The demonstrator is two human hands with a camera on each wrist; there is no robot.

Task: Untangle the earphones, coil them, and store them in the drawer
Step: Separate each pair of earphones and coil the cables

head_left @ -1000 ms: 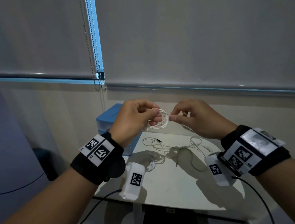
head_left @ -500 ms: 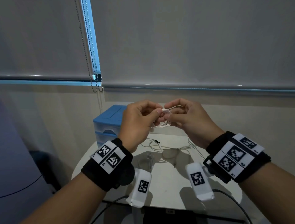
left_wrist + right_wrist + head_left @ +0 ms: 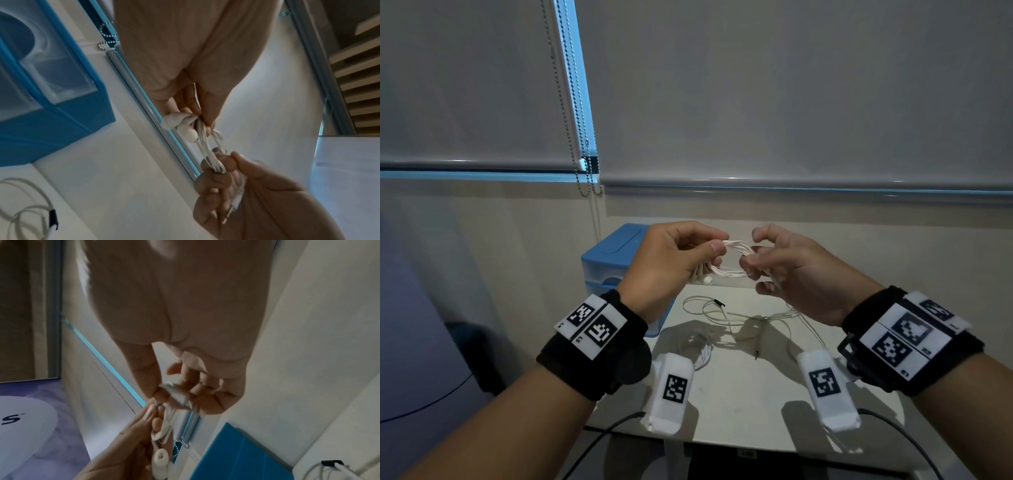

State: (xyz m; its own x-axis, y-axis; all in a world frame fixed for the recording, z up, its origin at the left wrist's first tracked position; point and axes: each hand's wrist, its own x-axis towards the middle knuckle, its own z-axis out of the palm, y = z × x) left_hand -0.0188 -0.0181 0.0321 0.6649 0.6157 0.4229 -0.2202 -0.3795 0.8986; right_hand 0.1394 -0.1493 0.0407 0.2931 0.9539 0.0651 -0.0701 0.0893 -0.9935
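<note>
A small coil of white earphones (image 3: 734, 260) hangs in the air above the table, stretched between both hands. My left hand (image 3: 717, 250) pinches its left end between thumb and fingers, and the two earbuds (image 3: 180, 125) dangle just under that grip. My right hand (image 3: 751, 262) grips the right end of the coil (image 3: 213, 160), with the metal plug (image 3: 230, 211) lying across its curled fingers and its index finger raised. The blue drawer unit (image 3: 616, 255) stands behind my left hand at the table's back left; its drawers look closed.
A second white earphone cable (image 3: 739, 313) lies loosely spread on the white table (image 3: 739, 404), and a small bundled cable (image 3: 698, 346) lies near my left wrist. Roller blinds with a bead chain (image 3: 582, 161) hang behind the table.
The hands have drawn slightly apart, so the coil now shows as a stretched loop between them. The right index finger has lifted off the coil.
</note>
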